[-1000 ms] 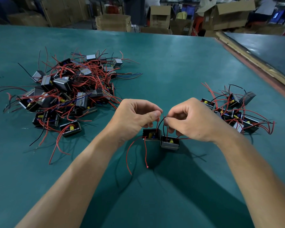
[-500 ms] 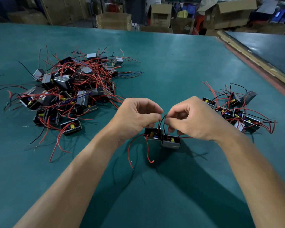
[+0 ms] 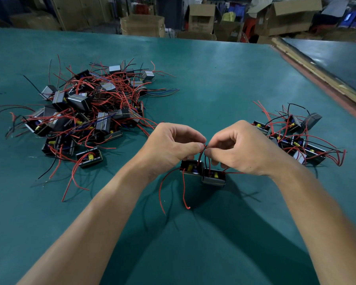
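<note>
pinching wire ends [image 3: 203, 150] w/ curled fingers, left hand [image 3: 171, 148] & right hand [image 3: 242, 150] meet above two modules [image 3: 202, 171].

We are in a factory workshop for small electrical parts.
A wide green surface [image 3: 214, 79] carries a big heap of little wired boxes [image 3: 86, 112] on one side and a smaller batch [image 3: 296, 138] on the other. Our left hand [image 3: 171, 149] and right hand [image 3: 240, 150] pinch the wires [image 3: 201, 154] of a pair of boxes [image 3: 191, 169]. Beyond the surface we see cardboard cartons [image 3: 142, 24] and a second surface [image 3: 337, 58].
</note>
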`<action>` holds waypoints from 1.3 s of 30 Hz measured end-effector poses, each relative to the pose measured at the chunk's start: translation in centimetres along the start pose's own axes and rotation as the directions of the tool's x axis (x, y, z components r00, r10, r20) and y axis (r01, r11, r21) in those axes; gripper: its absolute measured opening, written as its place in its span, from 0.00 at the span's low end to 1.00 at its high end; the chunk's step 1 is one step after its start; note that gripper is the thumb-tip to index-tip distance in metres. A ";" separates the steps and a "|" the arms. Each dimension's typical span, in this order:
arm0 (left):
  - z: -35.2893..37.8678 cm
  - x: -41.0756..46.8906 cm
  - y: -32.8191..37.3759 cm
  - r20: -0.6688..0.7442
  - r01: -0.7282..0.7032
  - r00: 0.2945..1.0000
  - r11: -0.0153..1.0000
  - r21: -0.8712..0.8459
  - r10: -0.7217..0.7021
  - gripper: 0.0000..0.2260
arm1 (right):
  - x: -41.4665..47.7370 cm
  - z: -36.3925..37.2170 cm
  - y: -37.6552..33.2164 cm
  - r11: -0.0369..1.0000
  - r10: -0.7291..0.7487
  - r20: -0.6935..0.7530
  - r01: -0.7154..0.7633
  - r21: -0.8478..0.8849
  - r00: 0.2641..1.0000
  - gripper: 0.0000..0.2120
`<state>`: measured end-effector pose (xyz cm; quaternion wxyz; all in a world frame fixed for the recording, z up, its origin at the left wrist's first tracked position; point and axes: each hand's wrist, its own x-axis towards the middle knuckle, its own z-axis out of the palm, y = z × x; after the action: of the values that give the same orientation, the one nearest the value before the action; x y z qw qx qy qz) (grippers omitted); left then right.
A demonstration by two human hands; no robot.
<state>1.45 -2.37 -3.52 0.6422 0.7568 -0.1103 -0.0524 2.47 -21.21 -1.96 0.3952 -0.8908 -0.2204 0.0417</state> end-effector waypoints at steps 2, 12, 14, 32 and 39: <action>0.0 -0.1 0.0 0.014 0.003 1.000 1.000 -0.002 -0.003 0.06 | 0.0 0.0 0.0 1.000 0.000 -0.002 0.000 -0.007 1.000 0.08; 0.0 -0.2 0.0 0.008 0.019 1.000 1.000 -0.007 -0.019 0.09 | 0.0 -0.1 0.3 1.000 -0.014 -0.008 0.014 -0.012 1.000 0.08; 0.0 -0.3 0.1 0.007 0.020 1.000 1.000 -0.013 -0.020 0.09 | 0.0 -0.1 0.3 1.000 -0.018 -0.003 0.018 -0.014 1.000 0.08; -0.1 -0.4 0.3 0.020 0.022 1.000 0.999 -0.023 -0.022 0.06 | -0.2 -0.3 -0.3 0.987 -0.081 -0.166 0.103 0.125 0.983 0.04; -0.1 -0.5 0.2 0.041 0.023 0.999 0.999 -0.031 -0.021 0.07 | -0.2 -0.1 -0.2 0.985 -0.111 -0.156 0.129 0.116 0.982 0.06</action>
<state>0.98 -2.21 -3.34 0.6511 0.7465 -0.1140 -0.0765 2.25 -21.21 -1.78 0.4676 -0.8499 -0.2406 -0.0348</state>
